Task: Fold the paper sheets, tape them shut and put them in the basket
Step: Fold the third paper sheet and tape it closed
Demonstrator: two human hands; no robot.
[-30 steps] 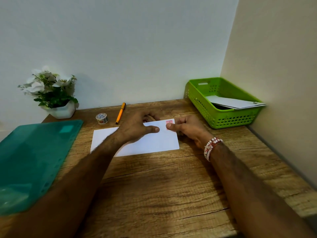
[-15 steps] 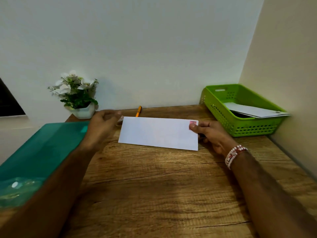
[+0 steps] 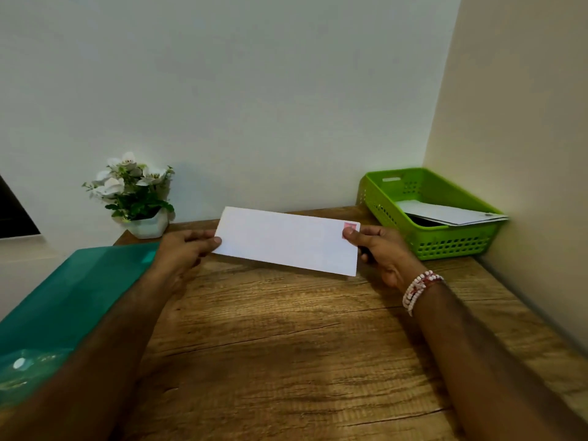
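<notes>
This looks like a small desk nook in a home or a modest office. A wood-grain surface (image 3: 286, 345) is pushed into a corner where a plain pale wall meets a cream one on the right. At the far left stands a white pot of artificial white flowers (image 3: 136, 198), a homely touch. Paperwork gear sits around it: a green plastic basket (image 3: 445, 246) holding folded sheets at the far right, and a teal plastic folder (image 3: 63, 300) on the left edge.
</notes>
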